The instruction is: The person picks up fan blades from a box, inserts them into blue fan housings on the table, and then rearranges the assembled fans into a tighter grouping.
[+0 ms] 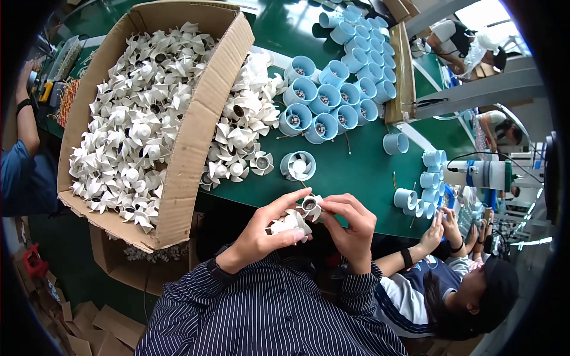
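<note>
Close in front of my body, my left hand (pixel 256 232) is closed around white plastic fan impellers (pixel 289 223). Another fan impeller (pixel 310 205), its hollow hub facing up, sits between both hands. The fingertips of my right hand (pixel 354 228) pinch this one at its right side. Just beyond my hands stands a light blue cup-shaped housing (pixel 298 166) with a white impeller inside. A loose impeller (pixel 261 162) lies on the green table (pixel 255 199) to its left, by a heap of more impellers (pixel 240 127).
A large cardboard box (pixel 205 127) full of impellers stands on the left. Rows of blue housings (pixel 321 129) with metal parts inside fill the table's far side. A lone housing (pixel 395 143) stands farther right. A co-worker's hands (pixel 442 230) are beside more housings (pixel 405 199); another person's arm (pixel 25 118) is far left.
</note>
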A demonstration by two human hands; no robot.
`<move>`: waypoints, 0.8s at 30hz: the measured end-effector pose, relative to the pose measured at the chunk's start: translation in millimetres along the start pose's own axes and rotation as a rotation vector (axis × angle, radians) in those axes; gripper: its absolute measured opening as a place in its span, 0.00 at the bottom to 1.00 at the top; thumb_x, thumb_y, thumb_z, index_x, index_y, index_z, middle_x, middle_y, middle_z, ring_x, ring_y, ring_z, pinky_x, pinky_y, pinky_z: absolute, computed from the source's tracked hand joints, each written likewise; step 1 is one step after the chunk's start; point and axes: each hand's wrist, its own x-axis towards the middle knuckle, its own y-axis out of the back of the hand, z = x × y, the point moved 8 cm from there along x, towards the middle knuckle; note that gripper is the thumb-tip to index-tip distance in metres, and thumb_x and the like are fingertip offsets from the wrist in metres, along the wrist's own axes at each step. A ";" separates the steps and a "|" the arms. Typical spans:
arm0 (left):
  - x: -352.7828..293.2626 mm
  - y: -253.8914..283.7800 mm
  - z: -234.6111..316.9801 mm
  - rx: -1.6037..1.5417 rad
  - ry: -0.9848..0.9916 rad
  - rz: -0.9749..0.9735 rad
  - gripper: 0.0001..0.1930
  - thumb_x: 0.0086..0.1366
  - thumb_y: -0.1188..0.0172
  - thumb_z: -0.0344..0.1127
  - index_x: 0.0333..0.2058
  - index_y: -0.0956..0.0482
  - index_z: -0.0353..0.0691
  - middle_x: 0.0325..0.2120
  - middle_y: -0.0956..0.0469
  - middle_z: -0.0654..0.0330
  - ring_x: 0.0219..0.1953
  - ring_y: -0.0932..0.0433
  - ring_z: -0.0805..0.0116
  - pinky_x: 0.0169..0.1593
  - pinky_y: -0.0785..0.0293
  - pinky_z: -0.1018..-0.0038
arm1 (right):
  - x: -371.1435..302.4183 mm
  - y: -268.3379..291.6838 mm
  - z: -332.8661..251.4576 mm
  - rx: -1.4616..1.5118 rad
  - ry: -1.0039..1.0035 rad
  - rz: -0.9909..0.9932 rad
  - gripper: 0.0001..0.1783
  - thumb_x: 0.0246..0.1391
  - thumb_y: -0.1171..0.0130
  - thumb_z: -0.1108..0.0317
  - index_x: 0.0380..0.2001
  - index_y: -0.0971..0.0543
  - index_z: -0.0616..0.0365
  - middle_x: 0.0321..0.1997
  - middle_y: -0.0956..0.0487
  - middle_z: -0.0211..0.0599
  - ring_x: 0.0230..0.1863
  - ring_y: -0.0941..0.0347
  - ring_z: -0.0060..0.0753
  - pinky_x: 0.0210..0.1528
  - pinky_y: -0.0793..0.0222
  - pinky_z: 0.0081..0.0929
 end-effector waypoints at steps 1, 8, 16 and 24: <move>-1.6 -1.3 -1.5 -0.097 0.051 -0.019 0.47 0.63 0.34 0.40 0.78 0.42 0.33 0.54 0.18 0.45 0.48 0.12 0.59 0.55 0.18 0.66 | 1.9 0.4 4.4 -0.006 0.010 -0.004 0.09 0.52 0.26 0.83 0.37 0.15 0.64 0.39 0.13 0.43 0.37 0.15 0.37 0.38 0.21 0.31; 1.2 -1.8 -15.4 -0.322 0.053 -0.095 0.39 0.69 0.37 0.47 0.72 0.33 0.30 0.55 0.19 0.42 0.50 0.13 0.55 0.51 0.18 0.66 | 65.0 36.4 38.2 -0.204 -0.068 0.167 0.06 0.69 0.34 0.73 0.38 0.18 0.65 0.33 0.20 0.41 0.29 0.24 0.35 0.31 0.30 0.30; -7.3 -4.5 -28.7 -0.450 0.078 -0.111 0.35 0.72 0.39 0.46 0.70 0.32 0.30 0.59 0.23 0.44 0.58 0.17 0.54 0.58 0.18 0.62 | 123.9 12.9 78.5 -0.287 -0.053 -0.003 0.08 0.66 0.33 0.70 0.39 0.18 0.66 0.34 0.21 0.42 0.31 0.26 0.36 0.36 0.30 0.34; -10.9 1.4 -20.6 -0.423 0.114 -0.067 0.37 0.70 0.36 0.46 0.70 0.33 0.30 0.60 0.24 0.45 0.59 0.18 0.53 0.60 0.18 0.60 | 131.0 2.0 57.6 -0.277 -0.024 -0.070 0.08 0.58 0.27 0.70 0.34 0.13 0.65 0.34 0.17 0.44 0.34 0.21 0.42 0.40 0.27 0.39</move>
